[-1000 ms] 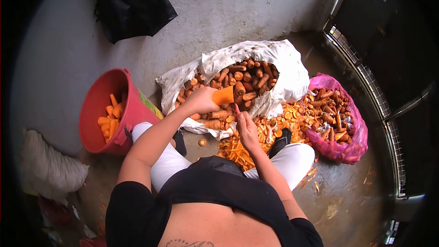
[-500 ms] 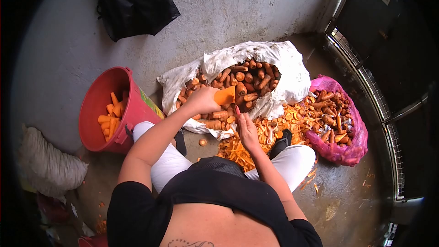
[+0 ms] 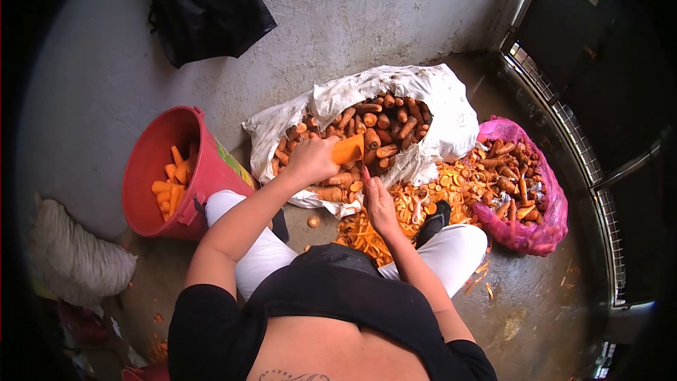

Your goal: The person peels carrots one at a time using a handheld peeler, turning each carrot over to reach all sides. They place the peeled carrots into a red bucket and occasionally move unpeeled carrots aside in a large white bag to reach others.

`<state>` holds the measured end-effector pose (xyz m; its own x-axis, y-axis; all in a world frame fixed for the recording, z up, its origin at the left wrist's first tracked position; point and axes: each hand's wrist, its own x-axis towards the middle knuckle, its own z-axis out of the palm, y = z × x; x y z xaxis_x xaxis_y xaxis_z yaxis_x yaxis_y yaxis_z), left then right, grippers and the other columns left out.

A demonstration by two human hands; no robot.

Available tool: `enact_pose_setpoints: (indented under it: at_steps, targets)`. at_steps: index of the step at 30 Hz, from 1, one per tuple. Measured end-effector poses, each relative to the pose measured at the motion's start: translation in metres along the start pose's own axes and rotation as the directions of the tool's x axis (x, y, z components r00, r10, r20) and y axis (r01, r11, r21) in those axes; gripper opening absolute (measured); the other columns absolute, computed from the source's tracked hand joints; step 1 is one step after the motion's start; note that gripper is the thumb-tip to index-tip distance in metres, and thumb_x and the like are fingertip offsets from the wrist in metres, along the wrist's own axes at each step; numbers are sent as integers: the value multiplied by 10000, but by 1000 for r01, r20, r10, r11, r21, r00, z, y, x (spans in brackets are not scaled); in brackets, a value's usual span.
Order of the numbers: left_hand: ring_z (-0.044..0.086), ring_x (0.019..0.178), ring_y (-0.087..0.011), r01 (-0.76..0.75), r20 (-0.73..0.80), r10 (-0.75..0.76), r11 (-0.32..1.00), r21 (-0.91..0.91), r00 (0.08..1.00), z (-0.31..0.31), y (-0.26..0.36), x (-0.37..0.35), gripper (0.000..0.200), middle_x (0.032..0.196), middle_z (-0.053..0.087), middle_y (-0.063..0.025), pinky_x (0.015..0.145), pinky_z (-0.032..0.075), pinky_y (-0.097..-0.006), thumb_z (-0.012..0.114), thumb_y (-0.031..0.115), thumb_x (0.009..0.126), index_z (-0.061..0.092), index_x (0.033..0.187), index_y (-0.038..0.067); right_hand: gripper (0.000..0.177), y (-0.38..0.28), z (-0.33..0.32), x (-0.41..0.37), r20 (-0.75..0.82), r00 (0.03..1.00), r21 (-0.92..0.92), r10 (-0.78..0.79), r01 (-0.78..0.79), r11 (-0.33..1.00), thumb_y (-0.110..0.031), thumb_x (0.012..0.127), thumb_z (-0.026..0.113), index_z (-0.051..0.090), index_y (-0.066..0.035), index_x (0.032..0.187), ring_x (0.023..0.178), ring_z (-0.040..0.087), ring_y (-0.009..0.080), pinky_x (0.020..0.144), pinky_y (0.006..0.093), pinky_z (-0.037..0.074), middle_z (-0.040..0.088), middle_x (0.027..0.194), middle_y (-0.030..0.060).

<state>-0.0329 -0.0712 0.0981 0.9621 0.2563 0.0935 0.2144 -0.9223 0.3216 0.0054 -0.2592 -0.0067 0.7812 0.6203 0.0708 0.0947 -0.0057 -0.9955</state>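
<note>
My left hand [image 3: 315, 161] is wrapped round the thick end of a peeled orange carrot [image 3: 348, 149], held over the open white sack. My right hand [image 3: 381, 206] is closed on a small tool with a red handle [image 3: 366, 173], close to the carrot's cut end; its blade is too small to make out. Beneath the hands, unpeeled carrots [image 3: 406, 127] fill the white sack [image 3: 451, 109]. Orange peelings and round cut ends [image 3: 402, 215] are heaped on the floor just in front of me, between my legs.
A red bucket [image 3: 141, 169] with peeled carrots stands at the left. On the right lies a pink bag [image 3: 557, 219] of carrot pieces. A pale sack [image 3: 81, 254] is at the far left. A black bag [image 3: 208, 10] hangs on the wall; a dark gate stands right.
The view has shifted very slightly. Both hands keep nearly the same place and the same hold on the carrot and the tool.
</note>
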Motion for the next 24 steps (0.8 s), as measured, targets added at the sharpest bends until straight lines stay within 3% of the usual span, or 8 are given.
enact_pose_setpoints:
  at_steps: [5, 12, 20, 24]
  targets:
    - [655, 696, -374, -38, -73, 40, 999, 36, 997, 3, -1, -2, 286, 715, 645, -208, 629, 537, -458, 632, 142, 649, 594, 912, 35, 362, -2, 0, -1, 4, 1000, -5, 2, -2, 1000, -395, 1021, 330, 448, -91, 862, 589, 316, 53, 532, 220, 290, 358, 694, -48]
    - [654, 692, -366, -29, -57, 29, 1000, 7, 998, 4, 0, -6, 266, 698, 641, -199, 640, 531, -463, 634, 142, 646, 582, 885, 35, 371, -12, 2, -1, -10, 999, -93, -41, 40, 995, -400, 1021, 324, 450, -80, 879, 614, 331, 64, 554, 225, 309, 364, 716, -36]
    - [652, 692, -371, 2, -70, -3, 1000, -10, 998, 3, 3, -9, 282, 711, 646, -199, 647, 521, -473, 645, 149, 648, 581, 905, 51, 399, -6, 1, 1, 14, 1000, -53, -14, 14, 998, -411, 1020, 319, 458, -62, 886, 623, 346, 73, 551, 246, 324, 368, 710, -23]
    - [647, 719, -381, 61, -9, -62, 997, -43, 998, 2, 4, -11, 475, 745, 653, -207, 676, 519, -464, 649, 169, 629, 616, 1100, 116, 410, -10, 0, 0, 22, 1000, -113, -12, 14, 994, -415, 1018, 322, 461, -51, 893, 627, 369, 93, 563, 264, 345, 381, 712, -7]
